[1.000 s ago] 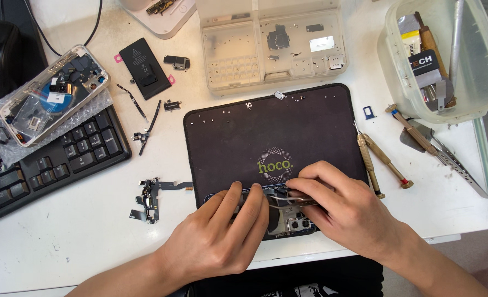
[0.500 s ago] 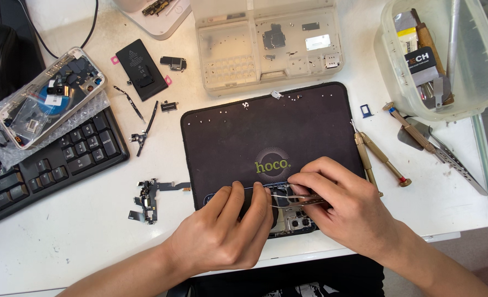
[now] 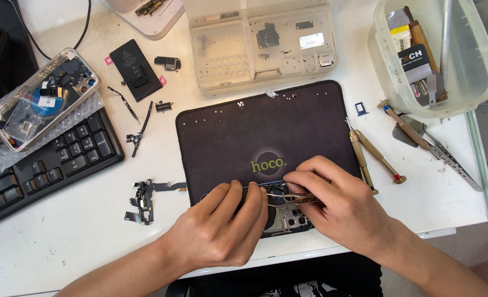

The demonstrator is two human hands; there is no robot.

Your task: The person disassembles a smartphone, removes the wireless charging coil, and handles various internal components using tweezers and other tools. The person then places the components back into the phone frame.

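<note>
Both hands working on an opened phone at the near edge of a dark mat.

Left hand (image 3: 222,228) curled over the phone (image 3: 288,219), fingers pressing it down. Right hand (image 3: 340,206) pinches tweezers (image 3: 288,197), tips over the phone. Mat (image 3: 266,129) on white table (image 3: 62,242); screwdrivers (image 3: 367,157) just right, keyboard (image 3: 46,165) well left.

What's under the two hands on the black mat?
An opened phone body lies on the black rubber mat. The right hand holds metal tweezers; the left hand covers the rest.
</note>
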